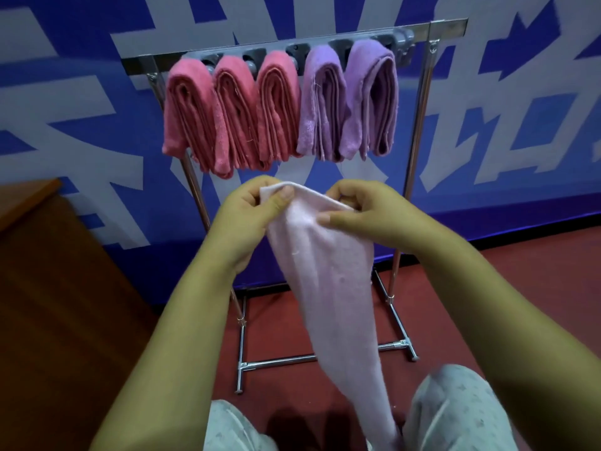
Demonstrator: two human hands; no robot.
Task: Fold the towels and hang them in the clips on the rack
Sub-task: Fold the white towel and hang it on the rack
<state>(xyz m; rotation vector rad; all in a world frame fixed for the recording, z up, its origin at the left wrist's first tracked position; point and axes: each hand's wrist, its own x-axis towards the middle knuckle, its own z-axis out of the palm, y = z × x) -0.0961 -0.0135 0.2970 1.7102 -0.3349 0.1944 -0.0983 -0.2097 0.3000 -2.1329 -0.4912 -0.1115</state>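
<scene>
Both hands pinch the top edge of a pale pink towel [328, 288], left hand [247, 213] at one corner, right hand [361, 209] beside it; towel hangs down between the knees, not yet folded. Rack [419, 102] already holds three pink towels [227, 112] and two purple towels [351, 99]. One end clip [405, 37] looks free.

Soft, matt terry cloth is seen in the pale pink towel [328, 288] and the hung towels [279, 105] (loose threads at some edges). The rack [419, 102] is made of shiny chromed metal, its clips [403, 39] of grey plastic.
</scene>
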